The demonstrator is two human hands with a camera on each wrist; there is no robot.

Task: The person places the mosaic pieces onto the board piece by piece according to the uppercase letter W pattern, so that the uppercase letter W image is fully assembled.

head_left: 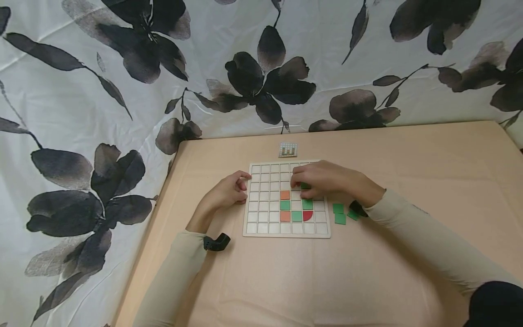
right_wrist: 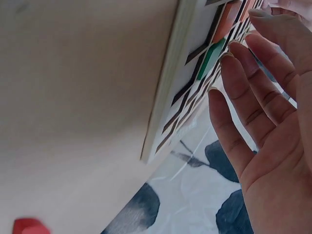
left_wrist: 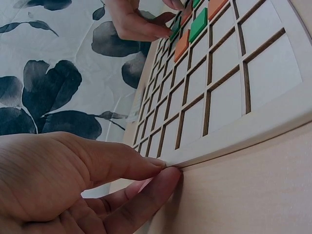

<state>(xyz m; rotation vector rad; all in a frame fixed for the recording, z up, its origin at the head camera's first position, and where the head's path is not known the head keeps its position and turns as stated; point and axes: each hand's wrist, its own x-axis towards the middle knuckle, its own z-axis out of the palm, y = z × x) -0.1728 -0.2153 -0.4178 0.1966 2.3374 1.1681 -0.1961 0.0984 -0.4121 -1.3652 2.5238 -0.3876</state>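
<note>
A white board with a raised square grid (head_left: 263, 218) lies on the table. At its left edge my left hand (head_left: 229, 190) pinches the frame, thumb on top and a finger below in the left wrist view. My right hand (head_left: 323, 179) is over the board's upper right part, fingers bent loosely and spread in the right wrist view. One of its fingertips is right at a green tile (left_wrist: 175, 30). Orange tiles (head_left: 284, 195), green tiles (head_left: 285, 205) and a red rounded tile (head_left: 308, 215) sit in the cells. The right hand hides some cells.
Several loose green tiles (head_left: 340, 219) lie right of the board, by the right wrist. A small card with a grid picture (head_left: 288, 150) is behind the board. The table (head_left: 286, 281) meets a floral cloth (head_left: 229, 122) at the back and left.
</note>
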